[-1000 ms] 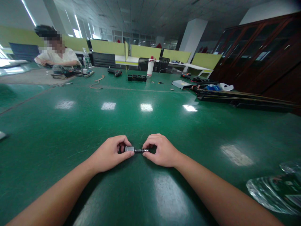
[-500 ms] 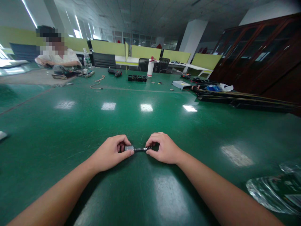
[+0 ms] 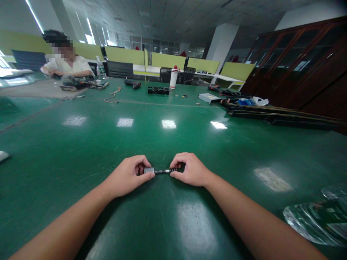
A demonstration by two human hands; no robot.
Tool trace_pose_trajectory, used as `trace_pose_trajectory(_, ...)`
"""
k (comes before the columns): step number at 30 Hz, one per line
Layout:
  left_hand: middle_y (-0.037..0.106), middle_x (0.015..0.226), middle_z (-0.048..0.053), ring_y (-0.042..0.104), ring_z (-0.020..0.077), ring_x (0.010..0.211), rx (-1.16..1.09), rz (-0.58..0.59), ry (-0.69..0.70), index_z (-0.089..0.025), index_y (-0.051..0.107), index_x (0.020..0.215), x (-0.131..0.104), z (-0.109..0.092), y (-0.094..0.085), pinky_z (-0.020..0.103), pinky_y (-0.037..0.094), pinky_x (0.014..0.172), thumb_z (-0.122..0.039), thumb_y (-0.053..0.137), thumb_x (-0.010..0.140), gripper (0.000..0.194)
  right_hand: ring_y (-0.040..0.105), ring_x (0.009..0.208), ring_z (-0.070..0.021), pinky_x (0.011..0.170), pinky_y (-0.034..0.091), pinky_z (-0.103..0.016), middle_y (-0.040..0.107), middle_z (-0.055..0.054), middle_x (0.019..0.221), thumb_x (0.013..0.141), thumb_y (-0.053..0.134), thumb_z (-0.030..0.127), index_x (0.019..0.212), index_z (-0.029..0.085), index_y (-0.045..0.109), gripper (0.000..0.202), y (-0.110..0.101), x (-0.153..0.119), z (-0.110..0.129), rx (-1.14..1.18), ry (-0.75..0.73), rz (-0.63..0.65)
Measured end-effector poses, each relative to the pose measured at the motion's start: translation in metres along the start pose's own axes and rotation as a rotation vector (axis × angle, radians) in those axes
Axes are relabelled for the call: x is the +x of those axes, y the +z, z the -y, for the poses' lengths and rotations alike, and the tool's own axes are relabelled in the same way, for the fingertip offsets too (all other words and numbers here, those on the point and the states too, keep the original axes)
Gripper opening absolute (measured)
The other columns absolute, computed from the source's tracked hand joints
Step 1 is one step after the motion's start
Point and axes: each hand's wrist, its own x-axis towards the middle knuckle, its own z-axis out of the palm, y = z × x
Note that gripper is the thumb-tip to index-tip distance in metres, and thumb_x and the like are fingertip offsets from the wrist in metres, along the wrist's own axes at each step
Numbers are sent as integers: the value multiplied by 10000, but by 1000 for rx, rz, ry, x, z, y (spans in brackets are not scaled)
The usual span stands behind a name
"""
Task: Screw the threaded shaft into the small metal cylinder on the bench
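My left hand pinches a silver-grey metal cylinder between thumb and fingers, low over the green table. From the cylinder a thin dark shaft points right, with a shiny section near its far end. My right hand has its thumb and fingertips closed on a black ribbed piece at that end of the shaft. The cylinder, shaft and ribbed piece lie in one line. Whether the ribbed piece is joined to the shaft is too small to tell.
A plastic bottle lies at the right. Farther back are a white bottle, a black block, a power tool, a cord, a grey box and long dark bars. Across the table sits a person.
My right hand has shifted slightly to the right with the ribbed piece, and more of the shiny section shows. My left hand stays in place on the cylinder.
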Motion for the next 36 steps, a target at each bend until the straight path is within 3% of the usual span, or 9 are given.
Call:
trace_pose_trajectory(5,557,689,-26,513,140,625,-22,34,30,-169,625,876,0,2,1,234,389,565,-392,658,804,237,603,720,-143,715,444,-281,682,-15,741,716,773,199,820,186,739,110,8,0,4,-1,-116,1)
trace_pose_trajectory(9,562,726,-28,530,144,661,-11,59,66,-176,622,893,1,2,2,236,398,595,-336,713,750,233,608,757,-142,732,459,-274,683,-12,792,696,788,154,932,193,729,246,11,0,7,48,-95,-35)
trace_pose_trajectory(14,559,738,-28,551,154,688,48,49,82,-190,640,904,2,2,2,245,393,620,-311,726,730,229,610,766,-134,736,457,-260,687,-5,808,701,745,85,885,189,723,212,12,0,12,91,-112,43)
trace_pose_trajectory(25,567,730,-27,552,149,676,59,53,75,-189,641,908,2,1,2,242,392,611,-364,730,732,265,602,774,-146,754,436,-282,689,-16,808,756,721,140,900,182,715,150,15,-1,11,12,-155,35)
trace_pose_trajectory(31,566,717,-16,542,143,666,25,56,94,-185,657,918,2,0,2,239,397,607,-428,605,849,258,606,789,-152,765,441,-287,693,-20,821,777,702,159,923,187,716,150,15,-1,12,-3,-163,45)
trace_pose_trajectory(36,559,706,-25,536,141,654,11,54,74,-184,655,903,2,-1,1,235,388,595,-401,681,787,247,609,794,-162,774,445,-300,698,-27,825,792,690,179,924,194,716,135,14,-2,12,-6,-170,39)
